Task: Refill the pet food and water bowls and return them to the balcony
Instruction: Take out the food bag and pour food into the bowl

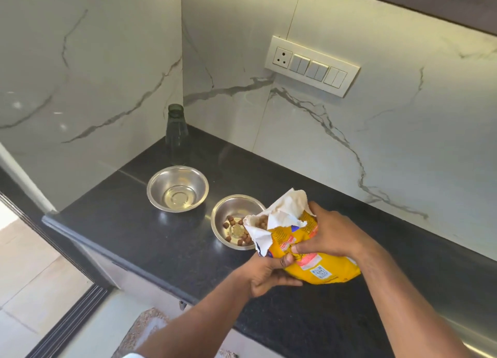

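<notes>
Head view, landmark: food bowl (238, 221) on black counter (150, 239).
Food bag: yellow bag (304, 247) held just right of food bowl, torn white mouth over bowl's right rim.
Bag axis: long axis approx. level, slightly tipped; mouth points left twd bowl, sealed end points right, away from it.
Kibble: a few brown pieces (236, 232) in bowl bottom, more sitting at bag mouth; steel base mostly bare.
Left hand (266, 273): below-right of bowl, fingers curled under bag, thumb pressing on its near side; grasping bag.
Right hand (330, 232): right of bowl, fingers wrapped over bag top; grasping bag.
Water bowl (177, 188): up-left of food bowl, close but apart; looks to hold shallow clear liquid, level hard to judge.
Bottle (176, 134): dark glass, upright, cap off, behind water bowl nr wall corner; looks near empty.
Progress, judged: food pour just begun, bowl far from full; water poss. done, not certain.
Left to do: finish pour, put bag down, carry both bowls to balcony; neither bowl returned yet.
</notes>
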A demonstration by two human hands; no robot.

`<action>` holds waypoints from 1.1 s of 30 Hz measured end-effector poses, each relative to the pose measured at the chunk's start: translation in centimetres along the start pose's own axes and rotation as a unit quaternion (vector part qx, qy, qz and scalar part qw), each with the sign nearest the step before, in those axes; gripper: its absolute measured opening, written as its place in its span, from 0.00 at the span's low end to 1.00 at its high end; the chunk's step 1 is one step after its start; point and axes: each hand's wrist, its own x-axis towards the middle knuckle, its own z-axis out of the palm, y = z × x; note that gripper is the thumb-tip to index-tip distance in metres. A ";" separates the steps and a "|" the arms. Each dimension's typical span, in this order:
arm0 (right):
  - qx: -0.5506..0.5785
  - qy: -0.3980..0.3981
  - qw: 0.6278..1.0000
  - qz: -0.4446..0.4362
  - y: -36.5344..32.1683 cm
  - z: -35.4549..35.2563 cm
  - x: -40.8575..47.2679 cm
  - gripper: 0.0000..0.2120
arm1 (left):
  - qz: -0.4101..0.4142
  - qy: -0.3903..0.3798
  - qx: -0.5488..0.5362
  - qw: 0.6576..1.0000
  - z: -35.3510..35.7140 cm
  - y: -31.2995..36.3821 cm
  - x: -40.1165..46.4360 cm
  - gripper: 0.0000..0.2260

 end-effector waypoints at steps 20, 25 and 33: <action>-0.148 -0.076 0.986 0.017 -6.3 -2.7 2.5 0.47 | -0.027 0.004 -0.191 0.981 0.2 0.9 -1.0 0.44; -0.152 -0.088 0.984 0.025 -6.7 -3.2 2.7 0.47 | -0.035 0.013 -0.213 0.976 0.5 1.0 -0.9 0.45; -0.157 -0.109 0.981 0.028 -7.0 -3.3 3.0 0.48 | -0.045 0.027 -0.235 0.970 0.7 0.9 -1.0 0.47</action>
